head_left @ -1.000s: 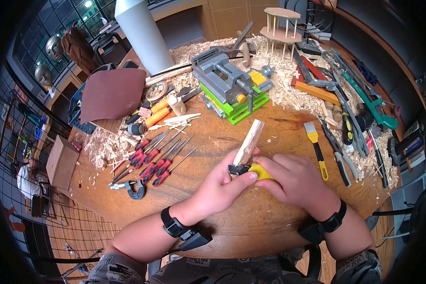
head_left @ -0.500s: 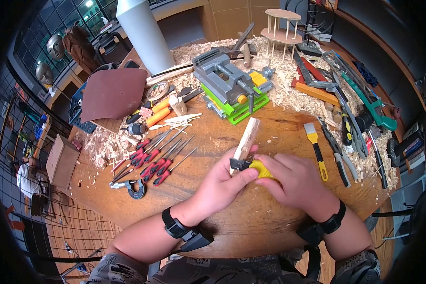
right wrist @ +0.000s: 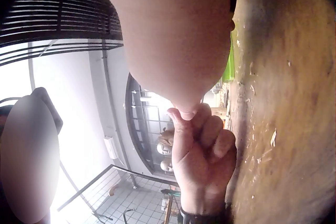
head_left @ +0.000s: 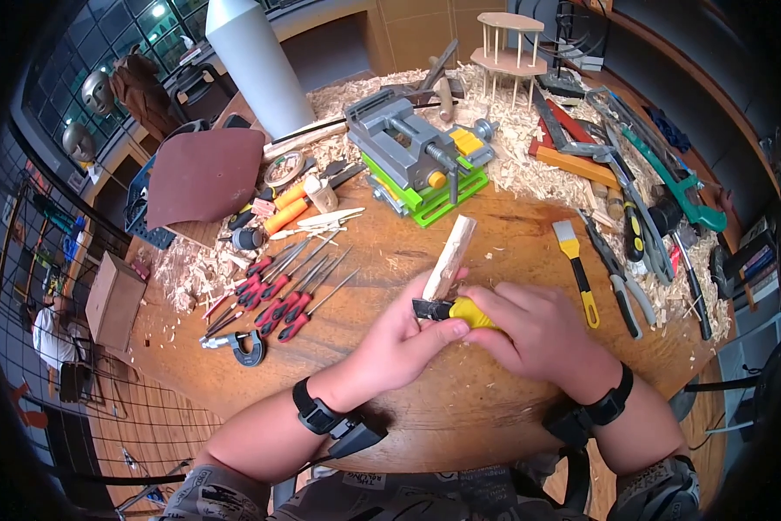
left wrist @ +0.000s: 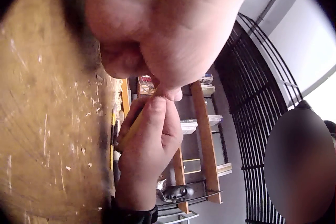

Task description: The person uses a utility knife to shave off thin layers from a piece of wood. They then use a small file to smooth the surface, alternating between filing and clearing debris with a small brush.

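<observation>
In the head view my left hand [head_left: 399, 343] grips the lower part of a pale, rough-cut wooden stick [head_left: 451, 256], which slants up and away over the bench. My right hand [head_left: 534, 330] holds a knife by its yellow handle [head_left: 469, 313]. The knife's dark, broad blade [head_left: 430, 309] lies across the stick just above the left palm. My left thumb rests against the knife near the handle. Both wrist views show the two hands meeting at the thumbs, while the stick and blade are hidden there behind the hands.
A grey and green vise [head_left: 408, 156] stands ahead amid wood shavings. Red-handled files [head_left: 273, 304] and a micrometer [head_left: 244, 347] lie to the left. At right are a yellow-handled scraper brush [head_left: 575, 269], pliers [head_left: 618, 282] and a green-handled saw [head_left: 681, 191].
The blade tilted slightly on the stick, then swung back with its tip a little left. Both hands keep their holds and barely move; the head view has shifted slightly.
</observation>
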A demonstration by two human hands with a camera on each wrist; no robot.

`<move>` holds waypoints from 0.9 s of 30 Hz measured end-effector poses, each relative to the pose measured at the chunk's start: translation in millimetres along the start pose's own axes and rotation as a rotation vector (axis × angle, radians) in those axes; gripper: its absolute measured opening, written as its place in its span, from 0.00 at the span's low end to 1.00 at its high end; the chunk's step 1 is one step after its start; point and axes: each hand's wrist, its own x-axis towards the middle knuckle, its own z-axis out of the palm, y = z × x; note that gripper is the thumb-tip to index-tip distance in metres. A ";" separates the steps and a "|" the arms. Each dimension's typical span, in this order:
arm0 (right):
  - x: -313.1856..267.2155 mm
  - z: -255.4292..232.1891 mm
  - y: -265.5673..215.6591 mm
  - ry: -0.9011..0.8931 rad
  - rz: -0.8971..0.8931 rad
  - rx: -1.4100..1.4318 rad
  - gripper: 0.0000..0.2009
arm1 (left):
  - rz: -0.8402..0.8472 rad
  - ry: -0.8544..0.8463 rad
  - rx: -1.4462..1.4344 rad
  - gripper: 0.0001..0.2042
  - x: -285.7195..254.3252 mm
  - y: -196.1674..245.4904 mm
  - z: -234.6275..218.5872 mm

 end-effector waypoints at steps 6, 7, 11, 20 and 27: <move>2.6 -3.7 -2.5 0.015 -0.028 -0.144 0.22 | 0.119 0.078 0.097 0.25 1.9 -7.5 3.3; 2.6 -4.2 -2.9 0.014 -0.028 -0.144 0.22 | 0.119 0.077 0.096 0.25 1.7 -7.4 3.5; 4.9 -3.4 -8.6 0.041 0.003 -0.156 0.23 | 0.109 0.123 0.105 0.23 3.3 -8.1 4.7; 1.0 1.0 2.9 0.016 0.041 0.035 0.18 | 0.022 0.109 -0.064 0.29 3.4 -2.2 8.8; 0.7 -3.1 5.1 -0.066 0.030 0.135 0.18 | -0.019 -0.006 -0.085 0.36 2.2 3.0 5.9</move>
